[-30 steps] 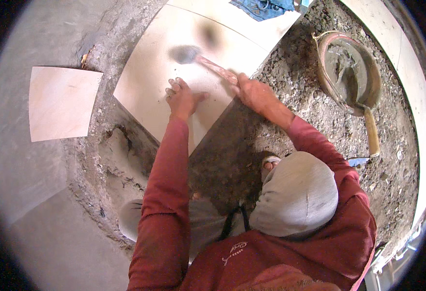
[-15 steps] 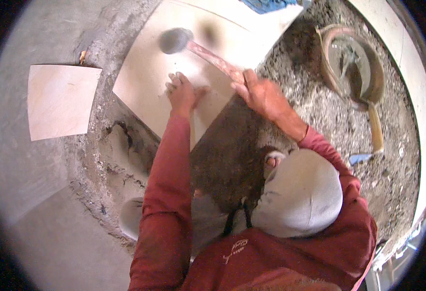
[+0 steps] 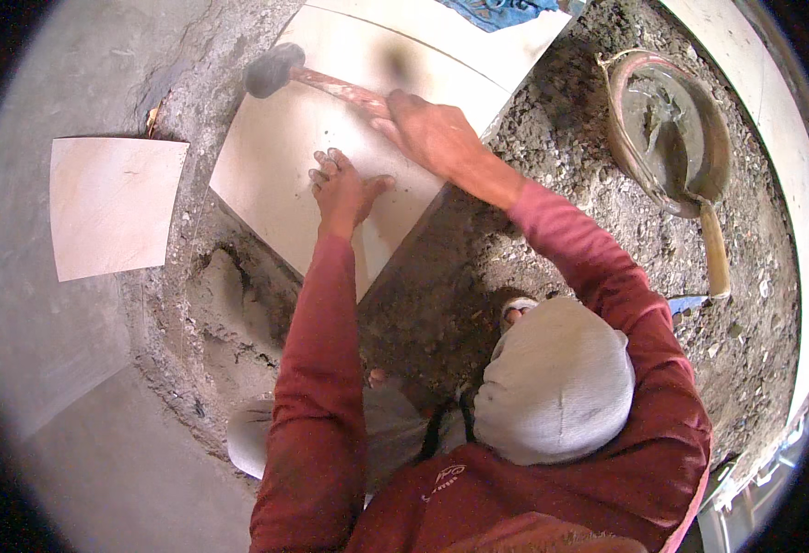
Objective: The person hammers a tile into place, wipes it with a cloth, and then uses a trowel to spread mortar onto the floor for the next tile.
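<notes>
A large cream floor tile (image 3: 266,170) lies on the ground ahead of me. My left hand (image 3: 342,192) rests on it with the fingers spread and nothing held. Above the same tile, my right hand (image 3: 427,134) grips a rubber mallet (image 3: 330,85) by its reddish, worn handle. The mallet's dark round head (image 3: 273,70) is over the tile's far left edge, slightly blurred. Whether the head touches the surface I cannot tell.
A smaller tile piece (image 3: 117,207) leans at the grey wall on the left. To the right, a bucket (image 3: 621,138) of wet grey mix holds a trowel with a wooden handle (image 3: 716,253), on rough gravelly ground (image 3: 552,212). A blue cloth or bag (image 3: 501,11) lies at the far end.
My right hand has carried the mallet leftward and farther away, toward the tile's left edge. My left hand stays on the tile, its thumb more spread. The view has shifted slightly.
</notes>
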Available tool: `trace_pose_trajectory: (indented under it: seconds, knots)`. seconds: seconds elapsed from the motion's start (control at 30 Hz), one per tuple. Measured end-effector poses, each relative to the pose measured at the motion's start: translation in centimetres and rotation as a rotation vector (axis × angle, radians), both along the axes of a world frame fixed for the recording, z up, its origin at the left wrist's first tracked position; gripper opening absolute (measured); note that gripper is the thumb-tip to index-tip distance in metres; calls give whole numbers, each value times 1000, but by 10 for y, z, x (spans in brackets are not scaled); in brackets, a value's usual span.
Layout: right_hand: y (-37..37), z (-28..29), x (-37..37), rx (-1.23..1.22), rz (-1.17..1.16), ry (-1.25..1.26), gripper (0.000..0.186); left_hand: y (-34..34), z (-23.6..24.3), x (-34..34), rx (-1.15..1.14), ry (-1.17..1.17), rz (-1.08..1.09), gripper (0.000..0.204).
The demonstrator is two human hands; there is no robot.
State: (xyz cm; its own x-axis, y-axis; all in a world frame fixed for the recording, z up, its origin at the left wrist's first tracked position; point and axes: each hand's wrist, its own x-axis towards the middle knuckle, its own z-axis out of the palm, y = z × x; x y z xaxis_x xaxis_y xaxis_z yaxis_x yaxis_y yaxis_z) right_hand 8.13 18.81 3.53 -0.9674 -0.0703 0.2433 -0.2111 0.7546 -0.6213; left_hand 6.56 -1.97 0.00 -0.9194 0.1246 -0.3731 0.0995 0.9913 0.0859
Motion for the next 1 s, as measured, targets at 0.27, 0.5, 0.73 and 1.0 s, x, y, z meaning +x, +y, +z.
trace_pose_trajectory:
  seconds: [0.27, 0.5, 0.73, 1.0]
  knots:
    - [-17, -51, -51, 188, 61, 141, 38, -9, -7, 5, 16, 36, -12, 124]
    - [195, -44, -205, 526, -539, 44, 44, 0, -5, 10, 32, 163, -46, 121]
    - [186, -84, -290, 371, -199, 333, 30, 0, -5, 12, 49, 187, 2, 121]
    - [-14, -50, -359, 431, 210, 283, 35, -3, -4, 12, 15, 202, 12, 120]
